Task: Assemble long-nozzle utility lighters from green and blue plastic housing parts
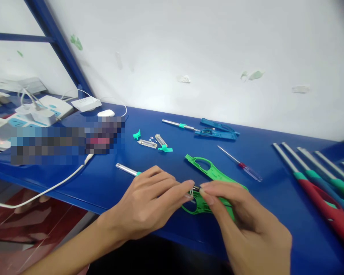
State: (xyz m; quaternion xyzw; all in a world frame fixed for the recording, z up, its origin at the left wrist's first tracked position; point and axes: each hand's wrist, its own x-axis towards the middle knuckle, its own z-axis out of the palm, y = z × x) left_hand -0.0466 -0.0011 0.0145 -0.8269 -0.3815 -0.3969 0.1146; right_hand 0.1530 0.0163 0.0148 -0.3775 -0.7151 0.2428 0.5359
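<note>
Head view. Blue table (263, 137), near edge partly behind the left forearm. Right hand (246, 217), cut off by the bottom frame; grip narrow, thumb and forefinger pinched on a small dark part. Left hand (151, 198): thumb hidden, cannot tell how closed its grip is. Red lighter (318, 202) cut off at right edge. Green casing half (199, 208) partly covered by right hand. Metal tube (126, 169) disappears under left hand. Small dark part (196, 188) between both hands' fingertips, mostly hidden, shape unclear.

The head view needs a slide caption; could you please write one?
Left hand and right hand hold small parts over green casing halves.
</note>
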